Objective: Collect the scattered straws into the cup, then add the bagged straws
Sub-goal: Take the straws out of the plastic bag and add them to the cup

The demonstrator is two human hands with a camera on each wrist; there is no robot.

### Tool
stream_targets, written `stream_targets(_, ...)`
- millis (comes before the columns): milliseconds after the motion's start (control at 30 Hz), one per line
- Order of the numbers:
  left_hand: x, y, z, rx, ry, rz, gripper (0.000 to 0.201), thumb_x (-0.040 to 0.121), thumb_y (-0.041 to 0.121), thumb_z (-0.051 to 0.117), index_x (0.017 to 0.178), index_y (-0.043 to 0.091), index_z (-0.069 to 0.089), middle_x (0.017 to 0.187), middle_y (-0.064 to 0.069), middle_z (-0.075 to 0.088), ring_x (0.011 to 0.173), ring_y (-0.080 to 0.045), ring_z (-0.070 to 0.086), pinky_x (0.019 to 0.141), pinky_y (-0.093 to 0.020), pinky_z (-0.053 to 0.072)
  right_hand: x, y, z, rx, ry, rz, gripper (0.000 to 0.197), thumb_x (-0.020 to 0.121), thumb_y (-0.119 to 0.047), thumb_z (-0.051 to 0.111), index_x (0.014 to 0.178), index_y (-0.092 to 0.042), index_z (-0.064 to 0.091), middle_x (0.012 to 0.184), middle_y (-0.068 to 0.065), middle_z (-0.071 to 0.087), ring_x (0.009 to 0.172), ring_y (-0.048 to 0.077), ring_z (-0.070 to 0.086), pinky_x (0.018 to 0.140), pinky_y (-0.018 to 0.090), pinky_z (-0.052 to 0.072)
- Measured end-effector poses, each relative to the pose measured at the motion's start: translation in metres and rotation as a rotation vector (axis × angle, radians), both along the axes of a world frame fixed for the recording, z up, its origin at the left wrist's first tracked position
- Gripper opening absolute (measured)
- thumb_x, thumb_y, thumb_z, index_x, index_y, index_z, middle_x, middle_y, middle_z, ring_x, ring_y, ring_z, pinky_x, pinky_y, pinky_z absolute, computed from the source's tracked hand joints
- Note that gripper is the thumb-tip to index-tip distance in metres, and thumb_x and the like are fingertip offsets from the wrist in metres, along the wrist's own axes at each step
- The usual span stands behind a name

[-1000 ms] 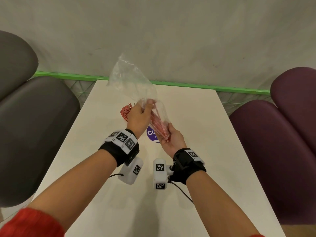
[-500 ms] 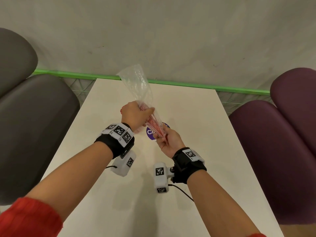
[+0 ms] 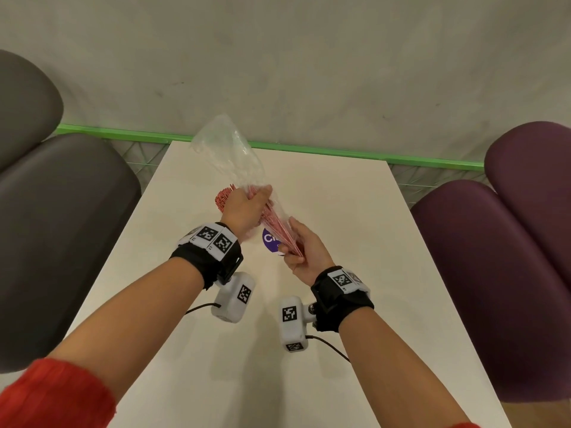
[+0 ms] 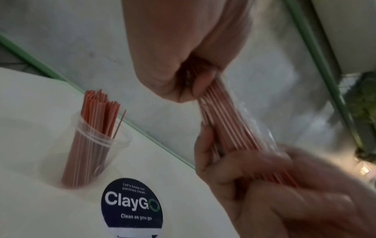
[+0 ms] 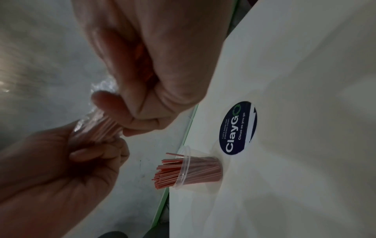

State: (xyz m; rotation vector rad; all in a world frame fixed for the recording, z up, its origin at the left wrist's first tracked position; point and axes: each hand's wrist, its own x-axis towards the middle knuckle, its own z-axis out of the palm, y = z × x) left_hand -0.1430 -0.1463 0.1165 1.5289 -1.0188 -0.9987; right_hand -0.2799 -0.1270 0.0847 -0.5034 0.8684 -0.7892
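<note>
A clear plastic bag (image 3: 228,152) of thin red straws (image 3: 278,225) hangs tilted above the table between both hands. My left hand (image 3: 247,208) grips the upper part of the bundle (image 4: 230,128) in a fist. My right hand (image 3: 299,248) grips its lower end through the plastic. The bag's empty top stands up toward the wall. A clear cup (image 4: 91,145) packed with red straws stands upright on the table, left of and behind my left hand, also in the right wrist view as the cup (image 5: 193,169). In the head view only its straw tops (image 3: 224,197) show.
A round dark ClayGo sticker (image 3: 270,240) lies on the white table (image 3: 340,211) under the hands. A grey seat (image 3: 61,227) flanks the table on the left and a purple seat (image 3: 494,257) on the right. A green rail (image 3: 309,148) runs along the far edge.
The bag's loose top has drawn in narrower and sunk lower. Both hands keep their hold on the bundle and have shifted only slightly.
</note>
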Motion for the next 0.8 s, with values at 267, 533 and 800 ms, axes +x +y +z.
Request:
stream_targets(267,-0.003,0.007,0.010,-0.052,-0.340,0.075,0.029,0.095,0.027,0.047,0.119,0.009,0.047,0.090,-0.004,0.059,0.082,-0.023,0.057,0.073,-0.027,0.044,0.001,0.002,0.001,-0.458,0.594,0.277,0.039,0.078,0.005,0.059,0.116,-0.001,0.054,0.078,0.001,0.055,0.059,0.010,0.054,0.045,0.015,0.044)
stream_targets(533,-0.012,0.008,0.012,-0.052,-0.366,-0.054,0.035,0.098,0.032,0.039,0.104,0.010,0.065,0.097,-0.009,0.064,0.096,-0.027,0.061,0.083,-0.030,0.045,0.014,0.006,-0.004,-0.639,0.793,0.216,0.014,0.086,-0.019,0.063,0.078,-0.020,0.052,0.060,0.000,0.053,0.043,0.008,0.054,0.052,0.022,0.051)
stream_targets(800,-0.006,0.012,0.011,-0.028,-0.211,-0.082,0.053,0.102,0.034,0.022,0.102,0.016,0.071,0.104,-0.016,0.069,0.098,-0.029,0.063,0.091,-0.037,0.051,0.015,0.008,-0.004,-0.710,0.806,0.149,0.022,0.078,-0.012,0.070,0.099,-0.013,0.061,0.091,-0.001,0.063,0.085,0.015,0.059,0.073,0.020,0.044)
